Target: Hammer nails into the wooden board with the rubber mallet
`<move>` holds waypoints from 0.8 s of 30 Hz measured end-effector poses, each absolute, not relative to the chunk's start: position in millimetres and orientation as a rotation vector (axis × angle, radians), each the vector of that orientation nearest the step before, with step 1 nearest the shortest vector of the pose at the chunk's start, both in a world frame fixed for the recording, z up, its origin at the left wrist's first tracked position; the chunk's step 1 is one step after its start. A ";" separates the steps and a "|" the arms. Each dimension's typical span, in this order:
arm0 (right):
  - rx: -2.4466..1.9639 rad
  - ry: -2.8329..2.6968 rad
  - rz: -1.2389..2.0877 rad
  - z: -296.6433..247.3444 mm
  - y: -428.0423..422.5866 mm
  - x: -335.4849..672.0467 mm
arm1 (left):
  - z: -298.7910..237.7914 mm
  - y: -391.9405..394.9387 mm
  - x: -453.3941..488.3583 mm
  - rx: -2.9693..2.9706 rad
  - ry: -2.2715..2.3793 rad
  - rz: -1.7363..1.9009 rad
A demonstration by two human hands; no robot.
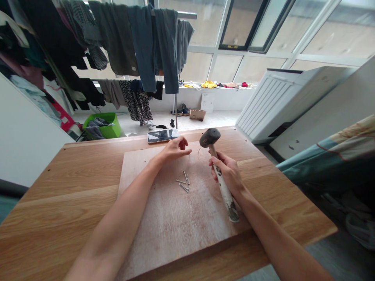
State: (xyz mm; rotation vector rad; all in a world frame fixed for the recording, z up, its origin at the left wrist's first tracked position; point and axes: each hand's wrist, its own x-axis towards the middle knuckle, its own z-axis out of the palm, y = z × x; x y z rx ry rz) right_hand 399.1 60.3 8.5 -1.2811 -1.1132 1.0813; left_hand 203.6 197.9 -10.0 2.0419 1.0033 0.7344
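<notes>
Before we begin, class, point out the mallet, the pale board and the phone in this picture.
Mallet [225,192], head view: on its pale, worn handle.
Pale board [175,220], head view: on a bare stretch of its near part.
Phone [160,136], head view: on its dark screen.

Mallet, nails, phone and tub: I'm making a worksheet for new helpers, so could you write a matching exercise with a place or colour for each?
Column one:
1. Mallet
2. Loose nails
3. Phone
4. Tub

Column two:
A. Near the far edge of the table
B. Bright green
C. Gripped in the right hand
D. Lying in a cluster on the board

Right pairs: 1-C, 2-D, 3-A, 4-B.
</notes>
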 end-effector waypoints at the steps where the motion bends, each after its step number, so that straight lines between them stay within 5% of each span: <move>1: -1.305 -1.093 1.076 8.5 61.6 400.6 | -6.1 198.4 202.4 2.081 1.025 0.702; 13: -1.497 -1.090 1.112 6.8 64.4 404.4 | 41.4 149.7 185.9 2.444 0.883 0.071; 24: -1.541 -1.096 1.107 7.0 62.9 404.9 | 25.0 148.9 175.5 2.278 0.812 0.136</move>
